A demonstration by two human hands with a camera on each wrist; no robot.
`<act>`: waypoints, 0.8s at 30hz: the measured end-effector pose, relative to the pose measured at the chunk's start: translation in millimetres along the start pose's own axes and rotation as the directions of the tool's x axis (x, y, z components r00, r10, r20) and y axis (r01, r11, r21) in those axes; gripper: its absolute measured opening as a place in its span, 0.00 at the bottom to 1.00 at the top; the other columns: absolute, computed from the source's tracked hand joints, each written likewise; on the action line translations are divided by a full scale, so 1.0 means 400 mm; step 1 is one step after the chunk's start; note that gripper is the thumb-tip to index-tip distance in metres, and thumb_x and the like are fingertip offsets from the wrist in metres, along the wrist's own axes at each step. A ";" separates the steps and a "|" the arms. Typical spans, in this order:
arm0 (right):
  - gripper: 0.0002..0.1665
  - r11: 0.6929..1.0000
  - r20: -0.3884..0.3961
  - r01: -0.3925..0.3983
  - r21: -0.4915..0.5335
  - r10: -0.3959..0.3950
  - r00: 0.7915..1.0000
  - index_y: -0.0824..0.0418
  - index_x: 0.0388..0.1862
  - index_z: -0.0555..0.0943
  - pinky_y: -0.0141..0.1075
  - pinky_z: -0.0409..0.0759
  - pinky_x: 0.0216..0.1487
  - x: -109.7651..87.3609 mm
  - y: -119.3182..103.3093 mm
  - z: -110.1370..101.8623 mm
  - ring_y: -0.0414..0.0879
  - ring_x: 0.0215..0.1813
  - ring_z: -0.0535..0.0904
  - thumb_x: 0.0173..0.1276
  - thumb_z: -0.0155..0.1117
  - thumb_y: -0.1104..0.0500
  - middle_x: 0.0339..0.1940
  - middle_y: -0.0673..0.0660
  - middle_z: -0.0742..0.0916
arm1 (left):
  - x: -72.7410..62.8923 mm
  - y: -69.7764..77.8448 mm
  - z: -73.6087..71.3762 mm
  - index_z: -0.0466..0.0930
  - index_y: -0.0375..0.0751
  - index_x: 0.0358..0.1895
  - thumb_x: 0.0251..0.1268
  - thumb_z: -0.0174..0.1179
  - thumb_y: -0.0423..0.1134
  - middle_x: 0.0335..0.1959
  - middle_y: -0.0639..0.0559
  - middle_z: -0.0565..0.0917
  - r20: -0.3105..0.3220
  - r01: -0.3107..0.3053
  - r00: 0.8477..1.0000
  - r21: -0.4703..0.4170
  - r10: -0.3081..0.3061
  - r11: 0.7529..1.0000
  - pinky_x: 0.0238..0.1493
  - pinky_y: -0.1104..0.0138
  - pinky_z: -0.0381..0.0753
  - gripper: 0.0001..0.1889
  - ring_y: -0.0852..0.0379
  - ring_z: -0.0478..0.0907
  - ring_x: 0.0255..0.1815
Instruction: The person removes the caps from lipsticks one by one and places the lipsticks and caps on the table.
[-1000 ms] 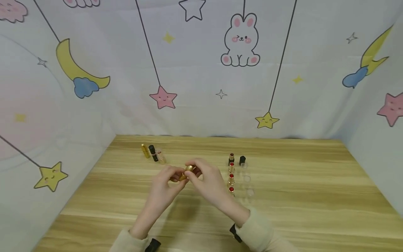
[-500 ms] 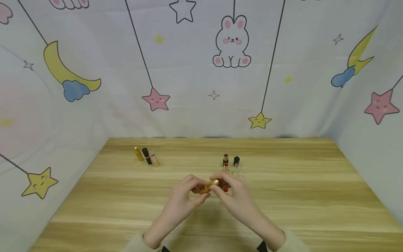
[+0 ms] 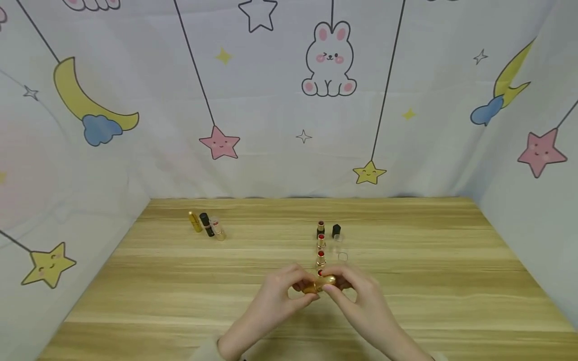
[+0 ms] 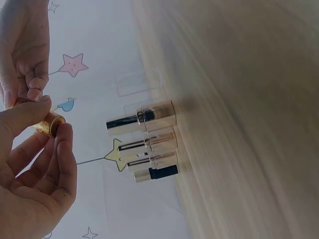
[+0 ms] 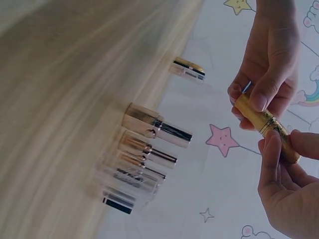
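Observation:
A gold lipstick tube (image 3: 318, 285) is held level above the table between both hands. My left hand (image 3: 282, 293) pinches its left end, and my right hand (image 3: 361, 291) pinches the rounded end on the right. The right wrist view shows the whole gold tube (image 5: 266, 124), with a ringed seam between the two grips. Behind the hands stands a row of uncapped lipsticks with red tips, among them a gold one (image 3: 320, 258) and a black one (image 3: 321, 229). The nearest lipstick of the row is partly hidden by the right fingers.
Right of the row stand a black cap (image 3: 336, 230) and clear caps (image 3: 342, 256). At the back left are three capped lipsticks: a gold one (image 3: 195, 221), a black one (image 3: 206, 224) and a pale gold one (image 3: 219, 230). A printed cloth (image 3: 271, 100) borders the wooden table (image 3: 429, 281).
Both hands have moved right and toward the person with the gold lipstick tube, now just in front of the row. The head view has shifted slightly. The standing lipsticks have not moved.

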State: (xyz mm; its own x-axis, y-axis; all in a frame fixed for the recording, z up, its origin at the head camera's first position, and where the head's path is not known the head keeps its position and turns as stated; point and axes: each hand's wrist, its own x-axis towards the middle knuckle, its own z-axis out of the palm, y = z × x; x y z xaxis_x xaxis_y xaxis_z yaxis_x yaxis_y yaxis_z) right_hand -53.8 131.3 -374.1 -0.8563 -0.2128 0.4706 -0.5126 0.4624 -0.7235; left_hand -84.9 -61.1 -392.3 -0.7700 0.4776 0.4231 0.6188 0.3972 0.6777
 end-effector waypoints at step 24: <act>0.21 0.993 -0.049 0.063 -0.104 -0.069 0.996 0.49 0.48 0.80 0.22 0.77 0.37 -0.087 0.040 -0.072 0.31 0.34 0.81 0.57 0.70 0.68 0.35 0.41 0.86 | 0.002 -0.006 0.058 0.84 0.49 0.36 0.52 0.68 0.33 0.32 0.62 0.84 0.220 0.020 0.974 0.127 -0.048 0.992 0.38 0.80 0.77 0.08 0.73 0.77 0.35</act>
State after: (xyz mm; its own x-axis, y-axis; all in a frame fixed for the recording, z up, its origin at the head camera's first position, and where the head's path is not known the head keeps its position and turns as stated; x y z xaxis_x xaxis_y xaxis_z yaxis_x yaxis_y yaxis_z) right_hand -30.5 171.0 -387.4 -0.8149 -0.2020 0.5433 -0.5565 0.5346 -0.6360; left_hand -83.3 -43.5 -407.7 -0.7455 0.6190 0.2472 0.6181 0.5031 0.6041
